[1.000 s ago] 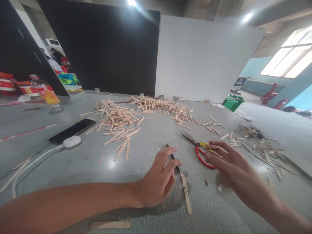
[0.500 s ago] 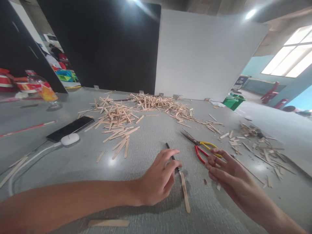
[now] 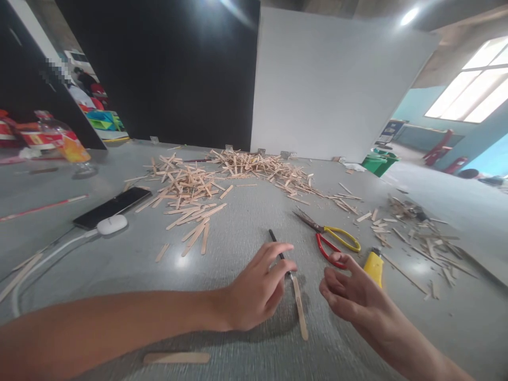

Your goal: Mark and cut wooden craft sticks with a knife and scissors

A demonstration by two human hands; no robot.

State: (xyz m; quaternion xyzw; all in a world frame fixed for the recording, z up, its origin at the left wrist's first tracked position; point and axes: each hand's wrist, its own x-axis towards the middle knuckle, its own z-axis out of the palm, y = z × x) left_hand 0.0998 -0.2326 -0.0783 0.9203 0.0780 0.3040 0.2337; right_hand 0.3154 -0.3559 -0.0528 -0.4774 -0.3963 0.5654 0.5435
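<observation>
Grey table (image 3: 238, 227) fills my feed, speckled and littered with craft sticks. Nearest the camera a loose stick (image 3: 177, 358) lies flat by the forearm. Just past it my left hand (image 3: 257, 288) pinches a black pen (image 3: 277, 246) between thumb and forefinger, its tip down at the top end of a wooden stick (image 3: 300, 315) that lies lengthwise in front of me, between the two hands. My right hand (image 3: 349, 293) is empty, fingers loosely curled, hovering just right of that stick and not touching it.

To do this well, I judge the stick needs pinning: the free hand should press it flat before the pen tip bears down, or it will skate on the smooth top.

Beyond the hands lie scissors (image 3: 331, 241) with red and yellow handles and a yellow knife (image 3: 373, 267) beside them. Further left sit a phone (image 3: 113, 207) and a white charger (image 3: 112, 224), then the heaps of sticks (image 3: 190, 185), and a white board (image 3: 329, 84) stands at the back.

A second ago the right hand lay over the scissor handles. It has since drawn back toward the stick, uncovering them and the knife. The left hand's grip on the pen has not changed.
</observation>
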